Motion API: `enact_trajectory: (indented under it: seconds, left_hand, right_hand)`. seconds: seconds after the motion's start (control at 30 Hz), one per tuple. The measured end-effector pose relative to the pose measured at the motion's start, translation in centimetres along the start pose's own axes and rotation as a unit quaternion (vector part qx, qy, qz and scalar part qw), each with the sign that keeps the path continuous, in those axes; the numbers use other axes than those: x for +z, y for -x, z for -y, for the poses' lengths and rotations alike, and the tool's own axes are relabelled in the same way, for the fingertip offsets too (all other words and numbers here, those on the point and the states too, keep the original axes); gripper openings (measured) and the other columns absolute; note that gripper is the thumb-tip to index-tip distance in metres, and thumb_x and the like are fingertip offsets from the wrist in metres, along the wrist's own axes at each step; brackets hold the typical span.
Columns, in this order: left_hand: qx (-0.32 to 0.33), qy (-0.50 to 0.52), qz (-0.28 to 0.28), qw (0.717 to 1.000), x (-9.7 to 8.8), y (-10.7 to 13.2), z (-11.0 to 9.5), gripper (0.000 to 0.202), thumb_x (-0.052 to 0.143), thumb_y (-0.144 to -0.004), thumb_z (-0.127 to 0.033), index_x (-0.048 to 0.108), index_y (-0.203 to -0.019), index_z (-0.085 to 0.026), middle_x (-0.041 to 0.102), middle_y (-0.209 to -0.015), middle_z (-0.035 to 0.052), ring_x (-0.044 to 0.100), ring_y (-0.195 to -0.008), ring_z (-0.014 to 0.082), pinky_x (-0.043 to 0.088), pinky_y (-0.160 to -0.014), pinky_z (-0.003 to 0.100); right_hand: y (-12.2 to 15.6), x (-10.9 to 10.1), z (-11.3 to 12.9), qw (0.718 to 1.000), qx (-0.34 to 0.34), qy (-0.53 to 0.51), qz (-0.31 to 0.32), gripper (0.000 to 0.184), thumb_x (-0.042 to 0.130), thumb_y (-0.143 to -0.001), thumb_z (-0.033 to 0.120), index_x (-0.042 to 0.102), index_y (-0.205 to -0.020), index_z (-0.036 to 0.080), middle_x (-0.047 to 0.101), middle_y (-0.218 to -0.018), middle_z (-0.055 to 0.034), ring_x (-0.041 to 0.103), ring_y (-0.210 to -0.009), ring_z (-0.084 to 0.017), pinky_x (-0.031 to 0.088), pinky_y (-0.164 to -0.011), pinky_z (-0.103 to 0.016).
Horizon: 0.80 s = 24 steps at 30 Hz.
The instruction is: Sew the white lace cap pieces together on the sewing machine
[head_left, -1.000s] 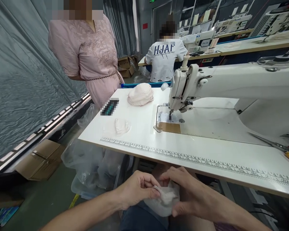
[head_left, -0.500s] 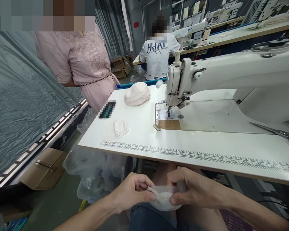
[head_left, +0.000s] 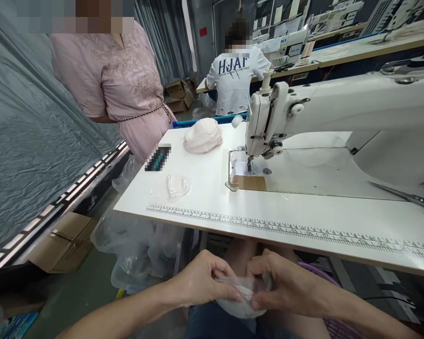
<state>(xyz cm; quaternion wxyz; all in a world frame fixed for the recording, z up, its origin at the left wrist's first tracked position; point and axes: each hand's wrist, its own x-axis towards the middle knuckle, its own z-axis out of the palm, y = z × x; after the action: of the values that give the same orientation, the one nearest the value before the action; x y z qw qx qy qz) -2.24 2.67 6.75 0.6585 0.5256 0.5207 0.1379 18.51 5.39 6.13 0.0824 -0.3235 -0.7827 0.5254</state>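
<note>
Over my lap, below the table's front edge, I hold a small piece of sheer white fabric (head_left: 238, 308) with a thicker, gathered band along it. My left hand (head_left: 212, 282) pinches its left side between thumb and fingers. On the other side, my right hand (head_left: 273, 285) grips the fabric the same way, its thumb close to the left thumb. A flat piece of white lace (head_left: 178, 186) lies on the table. Farther back rests a pale pink, rounded fabric bundle (head_left: 202, 135).
A white sewing machine (head_left: 268, 117) stands on the white table (head_left: 205, 188), which has a printed ruler (head_left: 289, 228). Scissors (head_left: 403, 194) lie at the right. One person in pink (head_left: 134, 84) stands beyond the table; another (head_left: 233, 80) sits farther back. Clear plastic bags (head_left: 141, 245) hang at the left.
My left thumb has moved right along the fabric, closer to my right thumb. The fabric has tilted and sunk slightly. Both hands keep their hold.
</note>
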Motion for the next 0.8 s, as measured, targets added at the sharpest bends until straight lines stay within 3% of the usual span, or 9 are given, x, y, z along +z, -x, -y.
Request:
enact_trajectory:
  seconds: [0.2, 0.4, 0.53, 0.63, 0.8]
  left_hand:
    - [-0.019, 0.004, -0.005, 1.0, 0.3, -0.2, 0.5, 0.047, 0.078, -0.052, -0.052, 0.07, -0.067, -0.008, 0.047, -0.046, -0.002, 0.031, -0.043, 0.0057, 0.021, -0.044, 0.021]
    - [-0.026, 0.008, 0.01, 1.0, 0.1, 0.0, 0.6, 0.045, 0.076, -0.056, -0.052, 0.07, -0.069, -0.009, 0.052, -0.051, -0.0003, 0.037, -0.048, 0.0074, 0.026, -0.048, 0.021]
    - [-0.021, -0.006, 0.064, 0.998, 0.0, 0.1, 0.3, 0.04, 0.079, -0.054, -0.041, 0.071, -0.078, -0.01, 0.053, -0.055, -0.0015, 0.039, -0.051, 0.0076, 0.028, -0.049, 0.02]
    - [-0.018, -0.032, 0.063, 0.997, 0.2, 0.0, 0.1, 0.034, 0.078, -0.058, -0.038, 0.072, -0.075, -0.01, 0.051, -0.053, -0.0021, 0.037, -0.05, 0.0068, 0.027, -0.048, 0.019]
    - [-0.043, -0.008, 0.096, 0.994, -0.1, 0.0, 0.2, 0.036, 0.076, -0.06, -0.041, 0.074, -0.08, -0.011, 0.066, -0.068, 0.0054, 0.055, -0.061, 0.0136, 0.042, -0.059, 0.023]
  right_hand:
    - [0.9, 0.5, -0.8, 1.0, 0.0, 0.018, -0.017, 0.014, 0.062, -0.08, 0.032, 0.061, -0.073, 0.019, 0.059, -0.077, 0.0019, 0.051, -0.079, -0.016, 0.038, -0.069, -0.025]
    - [1.0, 0.9, 0.0, 0.998, 0.049, 0.047, -0.019, 0.002, 0.064, -0.073, 0.019, 0.063, -0.072, 0.02, 0.06, -0.076, 0.0022, 0.05, -0.082, -0.017, 0.038, -0.069, -0.025]
    - [0.9, 1.1, 0.7, 0.997, 0.043, 0.056, -0.005, 0.005, 0.061, -0.074, 0.016, 0.064, -0.071, 0.02, 0.059, -0.072, 0.0025, 0.049, -0.08, -0.017, 0.036, -0.068, -0.026]
    - [1.1, 0.8, 0.8, 0.997, 0.052, 0.061, 0.003, 0.007, 0.063, -0.072, 0.017, 0.062, -0.065, 0.018, 0.054, -0.066, 0.0026, 0.049, -0.076, -0.016, 0.035, -0.064, -0.025]
    - [2.2, 0.2, -0.1, 0.998, 0.052, 0.031, 0.023, 0.012, 0.072, -0.068, 0.025, 0.065, -0.077, 0.021, 0.052, -0.073, 0.0033, 0.05, -0.071, -0.014, 0.037, -0.057, -0.022]
